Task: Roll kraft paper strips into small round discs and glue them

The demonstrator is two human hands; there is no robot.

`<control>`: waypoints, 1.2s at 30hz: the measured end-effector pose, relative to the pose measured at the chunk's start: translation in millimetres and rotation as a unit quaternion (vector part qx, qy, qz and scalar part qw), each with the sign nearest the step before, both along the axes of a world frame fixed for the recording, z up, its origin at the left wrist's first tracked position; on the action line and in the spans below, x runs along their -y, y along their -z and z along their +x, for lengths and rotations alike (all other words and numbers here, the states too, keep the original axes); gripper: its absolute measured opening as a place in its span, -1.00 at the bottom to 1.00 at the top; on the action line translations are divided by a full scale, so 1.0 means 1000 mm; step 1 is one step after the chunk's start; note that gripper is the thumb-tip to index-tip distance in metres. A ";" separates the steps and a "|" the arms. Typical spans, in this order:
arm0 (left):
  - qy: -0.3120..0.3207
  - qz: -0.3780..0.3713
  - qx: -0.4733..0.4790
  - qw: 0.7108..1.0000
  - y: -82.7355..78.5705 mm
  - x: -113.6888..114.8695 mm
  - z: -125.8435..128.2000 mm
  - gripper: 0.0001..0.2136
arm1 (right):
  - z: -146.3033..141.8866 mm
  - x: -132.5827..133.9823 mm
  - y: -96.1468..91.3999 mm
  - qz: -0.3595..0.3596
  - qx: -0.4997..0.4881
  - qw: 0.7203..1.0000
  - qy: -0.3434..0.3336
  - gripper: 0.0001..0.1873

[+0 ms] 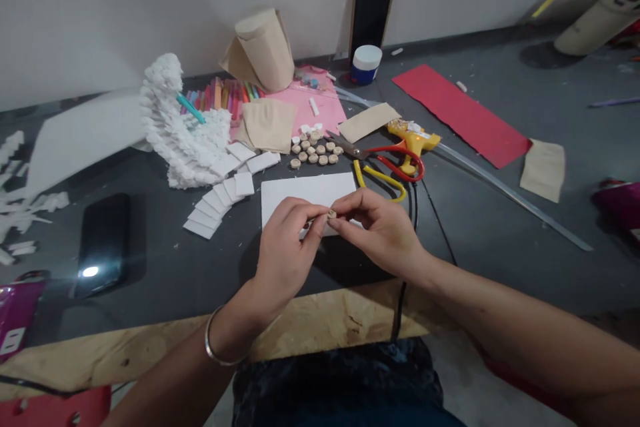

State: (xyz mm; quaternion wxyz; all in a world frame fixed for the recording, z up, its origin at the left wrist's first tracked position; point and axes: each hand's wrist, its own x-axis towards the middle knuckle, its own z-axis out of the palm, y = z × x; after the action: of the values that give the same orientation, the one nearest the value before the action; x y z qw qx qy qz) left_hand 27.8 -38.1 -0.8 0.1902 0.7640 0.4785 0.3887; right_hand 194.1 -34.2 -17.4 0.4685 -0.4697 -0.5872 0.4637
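Between the fingertips of both hands is a small beige rolled paper coil [331,213]. My left hand [290,237] pinches it from the left and my right hand [383,230] from the right, both closed. Under the fingers lies a white rectangular card [280,195], partly covered by the hands. Just beyond the card sits a cluster of similar beige coils [313,149]. Scissors with red handles [387,153] lie to the right of the cluster, beside a yellow-handled tool [383,180].
White square cards [213,203] fan out at left, near a fluffy white paper piece [170,133]. A black phone [104,240] lies further left. Behind are a beige paper roll [267,50], a lidded jar [367,65] and a leaning phone [374,3]. Red paper [465,113] and a yellow glue gun [413,143] lie right.
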 end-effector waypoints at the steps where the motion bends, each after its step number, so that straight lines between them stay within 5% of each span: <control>1: 0.001 0.000 0.001 1.000 0.000 0.000 0.000 -0.93 | 0.000 0.000 0.000 -0.002 -0.010 1.000 0.001 -0.87; 20: 0.087 0.033 0.009 0.996 -0.007 -0.004 -0.014 -0.95 | 0.003 -0.002 -0.003 -0.034 -0.070 0.997 -0.014 -0.73; 36: 0.078 -0.039 0.011 0.996 -0.015 -0.002 -0.012 -0.91 | 0.009 -0.002 -0.007 -0.059 -0.101 0.990 -0.082 -0.74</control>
State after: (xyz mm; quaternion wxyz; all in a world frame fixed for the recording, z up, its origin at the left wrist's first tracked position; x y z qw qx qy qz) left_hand 15.6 -36.5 14.6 0.2545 0.7868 0.4301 0.3621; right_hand 203.0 -32.4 -10.2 0.4569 -0.3978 -0.5450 0.5797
